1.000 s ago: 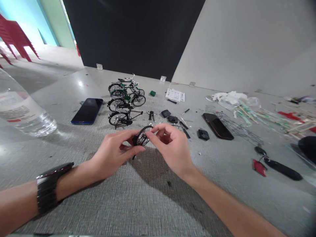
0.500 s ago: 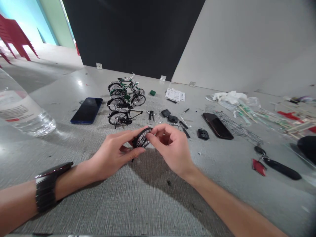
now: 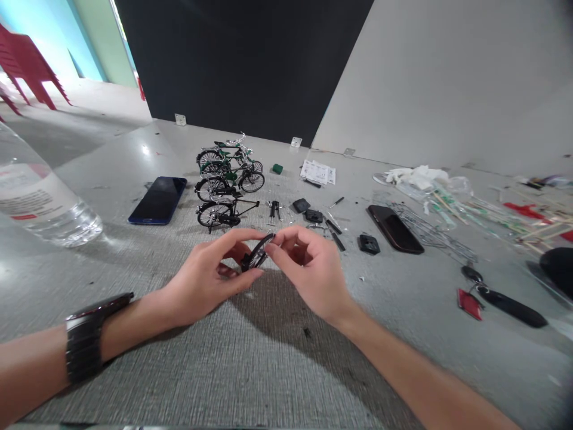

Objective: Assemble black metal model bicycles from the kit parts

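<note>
Between my hands, just above the table, is a small black toy bicycle wheel (image 3: pixel 258 253) with thin spokes and a dark part at its left side. My left hand (image 3: pixel 219 263) holds it from the left, thumb below and fingers above. At the wheel's right rim my right hand (image 3: pixel 311 266) pinches with thumb and fingertips; whatever tiny part may be in that pinch is hidden. Beyond my hands stands a partly built black toy bicycle (image 3: pixel 224 213) without a front wheel. Behind it are several fuller model bicycles (image 3: pixel 230 179), black and green with silver parts.
A dark phone (image 3: pixel 157 200) and a water bottle (image 3: pixel 49 191) are on the left. Small black parts (image 3: pixel 313 215), printed papers (image 3: pixel 317 172) and another phone (image 3: pixel 394 229) lie to the right. Keys with a red tag (image 3: pixel 470 303), wires and plastic scraps are farther right.
The wheel has tilted and now shows more edge-on between my fingers. My left fingers have shifted slightly around it, while my right hand stays nearly in place.
</note>
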Demonstrator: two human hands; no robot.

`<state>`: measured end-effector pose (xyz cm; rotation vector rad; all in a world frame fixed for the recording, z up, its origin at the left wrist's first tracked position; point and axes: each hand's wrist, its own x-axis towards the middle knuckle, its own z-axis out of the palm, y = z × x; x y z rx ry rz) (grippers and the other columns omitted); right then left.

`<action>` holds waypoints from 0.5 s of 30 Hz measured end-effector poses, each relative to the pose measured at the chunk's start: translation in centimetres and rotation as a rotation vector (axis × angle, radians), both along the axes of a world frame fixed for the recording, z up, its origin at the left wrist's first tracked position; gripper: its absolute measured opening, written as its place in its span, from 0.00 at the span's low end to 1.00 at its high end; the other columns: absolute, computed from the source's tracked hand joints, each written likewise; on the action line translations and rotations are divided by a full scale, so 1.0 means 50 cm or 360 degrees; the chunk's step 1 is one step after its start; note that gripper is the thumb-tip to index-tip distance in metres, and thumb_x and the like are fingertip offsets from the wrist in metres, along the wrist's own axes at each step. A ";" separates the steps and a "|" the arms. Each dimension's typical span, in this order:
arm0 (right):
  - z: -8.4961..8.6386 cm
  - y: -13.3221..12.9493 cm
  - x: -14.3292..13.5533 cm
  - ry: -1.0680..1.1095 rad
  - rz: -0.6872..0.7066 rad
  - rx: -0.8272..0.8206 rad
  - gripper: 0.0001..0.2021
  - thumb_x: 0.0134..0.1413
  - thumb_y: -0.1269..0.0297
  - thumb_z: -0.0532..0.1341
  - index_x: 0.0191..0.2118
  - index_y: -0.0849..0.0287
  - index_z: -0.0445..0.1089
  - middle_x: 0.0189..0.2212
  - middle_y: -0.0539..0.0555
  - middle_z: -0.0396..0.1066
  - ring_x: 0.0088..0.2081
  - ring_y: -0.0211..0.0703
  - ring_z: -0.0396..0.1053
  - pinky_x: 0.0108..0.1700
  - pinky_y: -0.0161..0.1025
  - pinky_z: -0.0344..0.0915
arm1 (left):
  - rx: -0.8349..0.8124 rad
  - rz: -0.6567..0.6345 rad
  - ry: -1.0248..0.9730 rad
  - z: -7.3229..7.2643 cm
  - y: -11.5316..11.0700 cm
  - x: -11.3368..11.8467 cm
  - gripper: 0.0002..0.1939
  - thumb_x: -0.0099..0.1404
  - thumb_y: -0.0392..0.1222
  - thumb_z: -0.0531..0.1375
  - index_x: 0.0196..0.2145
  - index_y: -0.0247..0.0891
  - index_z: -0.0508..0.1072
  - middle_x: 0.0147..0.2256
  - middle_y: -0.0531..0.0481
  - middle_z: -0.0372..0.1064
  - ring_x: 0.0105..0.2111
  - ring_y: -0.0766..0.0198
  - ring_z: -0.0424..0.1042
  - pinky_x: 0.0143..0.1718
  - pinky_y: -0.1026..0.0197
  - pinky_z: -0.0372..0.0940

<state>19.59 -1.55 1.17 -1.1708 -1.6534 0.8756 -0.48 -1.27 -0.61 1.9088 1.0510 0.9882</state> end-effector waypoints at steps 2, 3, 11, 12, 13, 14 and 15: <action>0.001 0.001 0.000 -0.0026 -0.0004 0.0009 0.09 0.60 0.58 0.66 0.35 0.57 0.72 0.22 0.45 0.64 0.22 0.33 0.59 0.22 0.34 0.55 | -0.0031 -0.0019 -0.0008 -0.003 0.001 -0.004 0.23 0.65 0.45 0.68 0.56 0.44 0.70 0.39 0.49 0.73 0.36 0.62 0.75 0.33 0.65 0.73; 0.001 0.001 0.001 -0.0036 -0.0003 0.0012 0.08 0.61 0.58 0.66 0.35 0.57 0.72 0.22 0.45 0.64 0.22 0.33 0.59 0.22 0.34 0.55 | -0.0044 -0.0048 -0.0031 -0.004 0.001 -0.006 0.25 0.64 0.46 0.69 0.56 0.43 0.69 0.41 0.48 0.73 0.38 0.60 0.75 0.33 0.65 0.73; 0.003 -0.003 0.001 -0.0052 0.0188 -0.0061 0.08 0.63 0.59 0.64 0.36 0.57 0.70 0.24 0.46 0.67 0.24 0.32 0.61 0.24 0.32 0.58 | -0.0194 -0.0113 -0.0177 0.005 0.005 -0.008 0.14 0.77 0.49 0.50 0.46 0.39 0.70 0.36 0.49 0.71 0.30 0.65 0.72 0.29 0.65 0.70; 0.003 -0.004 0.000 -0.0067 0.0223 -0.0072 0.08 0.63 0.59 0.64 0.36 0.57 0.70 0.25 0.46 0.67 0.24 0.33 0.62 0.24 0.32 0.58 | -0.0202 -0.0089 -0.0135 0.008 0.005 -0.006 0.12 0.76 0.48 0.52 0.43 0.39 0.70 0.34 0.51 0.70 0.28 0.67 0.70 0.28 0.66 0.68; 0.003 -0.005 0.000 -0.0083 0.0250 -0.0079 0.08 0.63 0.58 0.63 0.36 0.57 0.69 0.25 0.47 0.67 0.24 0.33 0.62 0.25 0.32 0.59 | -0.0212 -0.0088 -0.0106 0.011 0.006 -0.004 0.10 0.75 0.47 0.54 0.41 0.39 0.70 0.33 0.52 0.70 0.26 0.67 0.69 0.26 0.66 0.67; 0.003 -0.006 -0.001 -0.0096 0.0271 -0.0085 0.09 0.63 0.58 0.63 0.36 0.57 0.69 0.26 0.47 0.67 0.25 0.33 0.62 0.25 0.33 0.59 | -0.0223 -0.0100 -0.0089 0.012 0.007 -0.002 0.09 0.74 0.46 0.55 0.40 0.39 0.70 0.32 0.53 0.70 0.26 0.68 0.68 0.25 0.66 0.66; 0.002 -0.006 -0.001 -0.0105 0.0286 -0.0089 0.09 0.63 0.58 0.63 0.36 0.57 0.69 0.26 0.47 0.67 0.25 0.33 0.62 0.25 0.33 0.60 | -0.0234 -0.0108 -0.0078 0.014 0.007 -0.001 0.08 0.74 0.45 0.55 0.39 0.39 0.70 0.32 0.53 0.69 0.26 0.68 0.68 0.25 0.66 0.65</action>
